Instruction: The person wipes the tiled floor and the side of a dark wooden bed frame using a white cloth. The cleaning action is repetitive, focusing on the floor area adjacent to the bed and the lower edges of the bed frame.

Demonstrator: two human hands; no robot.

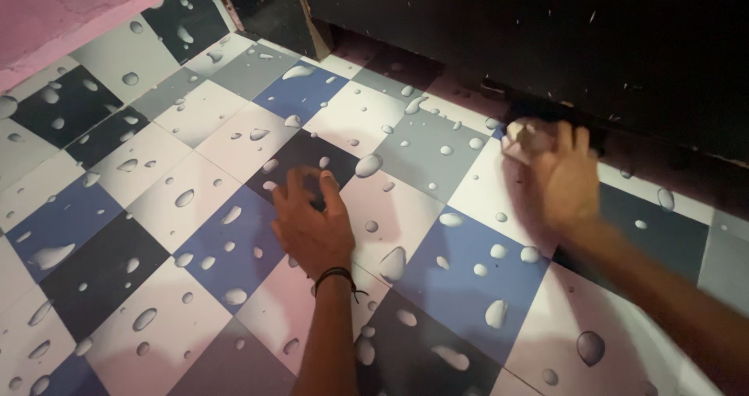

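Pressing flat against the floor just left of the frame's centre, the person's left hand [312,220] spreads its fingers wide and holds nothing, its fingertips resting on a dark square; a thin black cord band [337,275] circles the wrist just below it. Right of centre, the right hand [563,179] is curled around a small pale crumpled cloth [521,140], which shows past the fingertips and sits at the base of the tall dark panel [546,45]; the hand is blurred, so how tightly it grips cannot be told. Both forearms run in from the bottom edge, the left one rising almost straight up the frame, the right one slanting in from the lower right corner. Beneath them lies a glossy floor covering [156,209] printed in a checker of white, grey, blue and black squares with large water-drop shapes scattered across it, filling the left and lower parts of the picture. The dark panel fills the upper right of the frame, its lower edge scuffed and flecked with pale specks. In the upper left corner a strip of pink painted wall [62,14] meets the checkered floor.
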